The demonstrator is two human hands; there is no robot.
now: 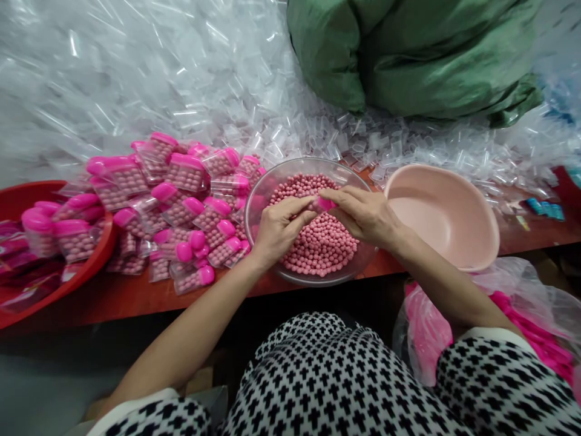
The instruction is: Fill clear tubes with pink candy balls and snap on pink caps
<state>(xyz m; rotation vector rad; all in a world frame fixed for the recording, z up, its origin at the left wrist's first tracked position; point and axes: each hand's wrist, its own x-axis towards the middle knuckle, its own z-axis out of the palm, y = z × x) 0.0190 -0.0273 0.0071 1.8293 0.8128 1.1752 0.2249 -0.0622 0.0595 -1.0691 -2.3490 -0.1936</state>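
Observation:
My left hand (284, 225) and my right hand (367, 213) meet above a clear bowl (258, 200) of small pink balls (324, 245). Between their fingertips is a small clear container with a bright pink cap (325, 204). The left fingers pinch the container's clear part, mostly hidden by them. On the cap side, the right fingers are closed. To the left of the bowl lies a heap of filled clear containers with pink caps (186, 172), pink balls showing through their walls.
A red basin (106, 242) at the left holds more capped containers. Right of the bowl stands a pale pink basin (488, 236). Behind are heaped clear empty containers (181, 66) and a green sack (422, 60). A plastic bag with pink pieces (540, 333) sits below the table edge.

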